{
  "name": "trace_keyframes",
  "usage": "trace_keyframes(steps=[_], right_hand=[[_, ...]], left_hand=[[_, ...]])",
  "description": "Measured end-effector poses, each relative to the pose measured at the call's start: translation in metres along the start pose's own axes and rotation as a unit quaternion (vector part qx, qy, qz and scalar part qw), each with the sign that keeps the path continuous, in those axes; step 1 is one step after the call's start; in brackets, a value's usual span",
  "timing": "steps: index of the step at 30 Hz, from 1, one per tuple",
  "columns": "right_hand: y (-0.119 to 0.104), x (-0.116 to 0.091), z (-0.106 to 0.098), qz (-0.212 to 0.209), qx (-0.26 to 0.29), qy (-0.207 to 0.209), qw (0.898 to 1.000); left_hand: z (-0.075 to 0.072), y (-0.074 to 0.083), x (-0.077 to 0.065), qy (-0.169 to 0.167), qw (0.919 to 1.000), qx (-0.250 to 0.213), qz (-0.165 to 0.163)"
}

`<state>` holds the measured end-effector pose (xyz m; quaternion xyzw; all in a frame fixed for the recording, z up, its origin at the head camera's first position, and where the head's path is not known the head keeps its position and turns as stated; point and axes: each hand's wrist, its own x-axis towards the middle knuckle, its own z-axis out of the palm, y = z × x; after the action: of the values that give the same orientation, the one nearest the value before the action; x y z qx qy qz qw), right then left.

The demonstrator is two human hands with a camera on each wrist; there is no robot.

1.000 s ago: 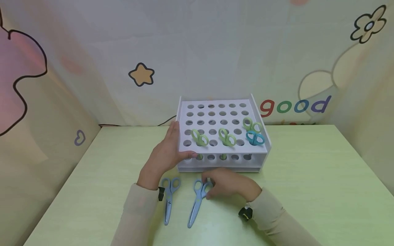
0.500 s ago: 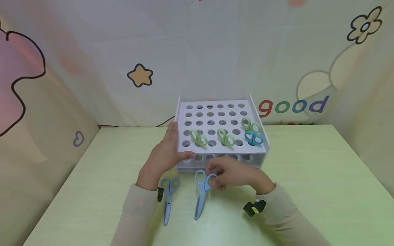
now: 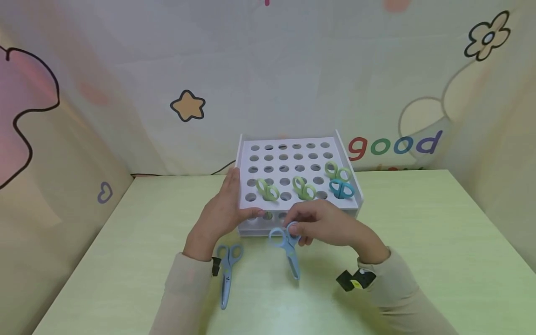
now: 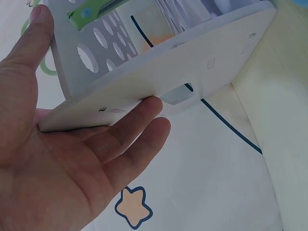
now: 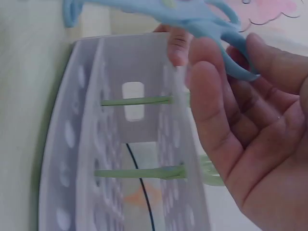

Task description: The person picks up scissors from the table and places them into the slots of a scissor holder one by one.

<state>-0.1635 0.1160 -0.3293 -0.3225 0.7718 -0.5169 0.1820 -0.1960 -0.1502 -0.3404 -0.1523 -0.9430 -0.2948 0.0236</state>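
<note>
A white rack (image 3: pixel 276 175) with rows of round holes stands on the table. My left hand (image 3: pixel 217 214) rests against its left side, fingers straight along the outer panel and thumb on the front edge. In my right hand (image 3: pixel 326 223), thumb and fingers pinch one handle ring of light blue scissors (image 3: pixel 290 249), raised in front of the rack with blades pointing down. In the right wrist view these scissors (image 5: pixel 192 19) cross the top. Several scissors stand in the rack: green ones (image 3: pixel 268 190) in front, another green pair (image 3: pixel 337 173) and a teal pair (image 3: pixel 340 190) at right.
A second pair of light blue scissors (image 3: pixel 226 279) lies on the pale green table (image 3: pixel 418 242), near the left wrist, blades toward the front. A printed curtain (image 3: pixel 268 93) hangs behind the table. A dark cable (image 3: pixel 223 168) runs near the back edge.
My right hand has lifted the light blue scissors from the table and carried them up and right toward the rack, the blades swinging to point down. The left hand stays on the rack.
</note>
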Motion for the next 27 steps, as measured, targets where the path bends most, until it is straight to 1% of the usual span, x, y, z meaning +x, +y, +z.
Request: trace_keyframes(steps=[3,6,9,11,14,19,23,25,27], right_hand=[[-0.006,-0.004,-0.005,-0.019,0.011,0.025,0.999],[-0.012,-0.009,-0.011,-0.049,0.024,0.066,0.996],[-0.018,-0.014,-0.017,-0.072,0.037,0.125,0.989],[-0.021,-0.017,-0.021,-0.087,0.047,0.169,0.981],[-0.025,-0.021,-0.027,-0.110,0.071,0.231,0.964],[-0.031,-0.025,-0.035,-0.149,0.116,0.304,0.934],[-0.037,-0.025,-0.043,-0.178,0.160,0.350,0.906],[-0.039,-0.025,-0.046,-0.196,0.183,0.367,0.891],[-0.041,-0.024,-0.050,-0.213,0.196,0.382,0.878]], left_hand=[[-0.001,0.000,0.000,-0.003,1.0000,0.003,-0.006],[-0.001,0.001,0.000,-0.007,0.9998,0.008,-0.014],[0.000,0.001,0.000,-0.013,0.9995,0.014,-0.026],[0.000,0.002,0.000,-0.017,0.9992,0.017,-0.031],[-0.001,0.003,-0.001,-0.021,0.9990,0.019,-0.034],[0.000,0.003,0.000,-0.019,0.9988,0.024,-0.039],[0.000,0.003,0.000,-0.019,0.9988,0.023,-0.038],[0.000,0.003,0.000,-0.018,0.9990,0.019,-0.036],[0.000,0.003,0.000,-0.018,0.9991,0.017,-0.035]])
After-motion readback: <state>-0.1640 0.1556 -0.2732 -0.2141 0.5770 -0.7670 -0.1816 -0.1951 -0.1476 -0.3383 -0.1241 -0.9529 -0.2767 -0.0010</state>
